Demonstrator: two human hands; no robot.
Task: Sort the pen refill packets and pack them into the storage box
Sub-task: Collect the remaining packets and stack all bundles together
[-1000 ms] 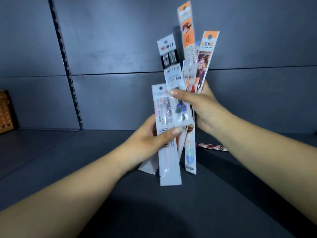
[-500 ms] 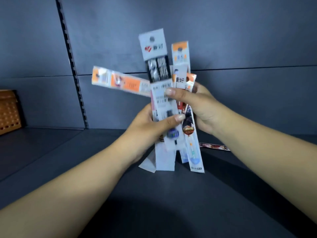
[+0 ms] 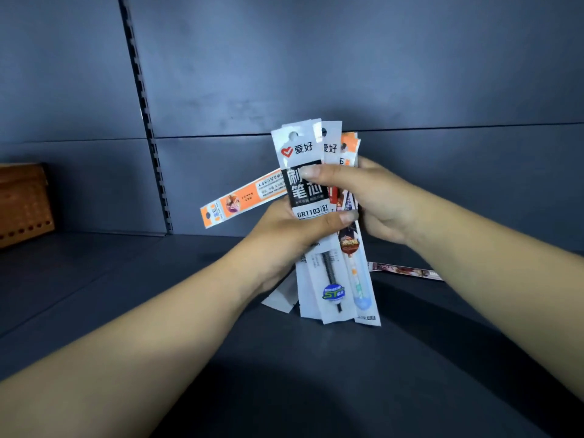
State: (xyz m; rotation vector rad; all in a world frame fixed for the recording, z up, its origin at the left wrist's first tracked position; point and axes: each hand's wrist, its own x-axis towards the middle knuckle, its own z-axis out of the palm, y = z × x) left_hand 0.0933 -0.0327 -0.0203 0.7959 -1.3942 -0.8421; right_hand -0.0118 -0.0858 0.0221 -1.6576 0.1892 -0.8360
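The bundle of refill packets stood upright above the dark shelf, gripped mid-length by both hands. The front packet, white with a black label, faced the camera; one orange packet stuck out sideways to the left, crossing behind the rest. The left hand wrapped the bundle from below, its thumb laid across the front; the right hand held it from the right, thumb pressed on the black label. The fingers of both were curled round the packets. To sort well, the stray orange packet probably wanted turning upright and grouping with the other orange ones before packing. A loose packet lay on the shelf behind. A brown perforated box, perhaps the storage box, sat far left.
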